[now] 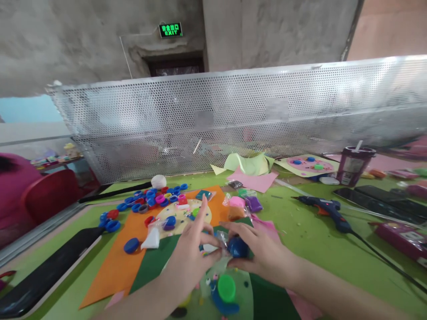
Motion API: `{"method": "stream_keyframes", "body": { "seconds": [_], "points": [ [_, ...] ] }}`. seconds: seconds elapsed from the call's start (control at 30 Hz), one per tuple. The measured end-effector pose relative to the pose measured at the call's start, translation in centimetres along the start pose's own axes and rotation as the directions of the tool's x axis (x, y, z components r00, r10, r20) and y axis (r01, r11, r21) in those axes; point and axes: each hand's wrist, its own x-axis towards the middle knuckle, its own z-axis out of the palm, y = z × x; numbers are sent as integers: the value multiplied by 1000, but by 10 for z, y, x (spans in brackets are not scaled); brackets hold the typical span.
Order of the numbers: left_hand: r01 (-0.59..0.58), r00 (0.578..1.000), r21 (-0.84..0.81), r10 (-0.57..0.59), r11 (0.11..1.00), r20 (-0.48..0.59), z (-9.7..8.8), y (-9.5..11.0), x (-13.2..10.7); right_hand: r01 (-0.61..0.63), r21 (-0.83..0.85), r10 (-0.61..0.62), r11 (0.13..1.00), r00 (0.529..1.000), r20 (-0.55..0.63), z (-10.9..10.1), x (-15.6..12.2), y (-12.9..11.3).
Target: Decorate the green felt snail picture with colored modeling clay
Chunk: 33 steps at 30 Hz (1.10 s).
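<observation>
My right hand (pixel 263 249) is curled around a blue lump of modelling clay (pixel 238 247), which appears to be in a clear plastic wrapper (pixel 223 242). Thumb and fingers of my left hand (pixel 191 249) pinch the wrapper's left side, while the index finger points up. Below both hands lies a pale round sheet (pixel 245 289) with a blue clay snail figure (pixel 218 298) that has a bright green cap (pixel 227 288) on it. Dark green paper (pixel 267 289) lies beneath the sheet. My fingers partly hide the wrapper.
Bottle caps (pixel 160 198) are heaped at the left, near another decorated disc (pixel 187 211) on orange paper (pixel 113 266). Packets of clay (pixel 236 202) lie ahead. At the right are a glue gun (pixel 328 211) with its cord, a cup (pixel 355 165) and phones (pixel 380 204). A perforated metal screen (pixel 233 115) stands behind.
</observation>
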Motion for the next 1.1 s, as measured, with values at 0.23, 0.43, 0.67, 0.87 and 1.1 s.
{"method": "stream_keyframes", "body": {
  "seconds": [0.23,0.43,0.67,0.87,1.1],
  "points": [
    [-36,999,-11,36,999,-23,4,-5,-11,19,67,-21,998,999,28,11,-2,-1],
    [314,940,-456,-205,833,273,-17,-9,-1,49,41,-49,998,999,-9,14,-4,6],
    [340,940,-551,-258,762,223,-33,-12,7,-65,13,66,998,994,-89,15,3,13],
    [300,953,-552,-276,778,128,-33,-6,7,-64,54,71,996,988,-139,11,5,16],
    [272,944,-646,-328,713,35,-50,-20,5,-90,85,109,992,962,-249,6,12,30]
  ]
}}
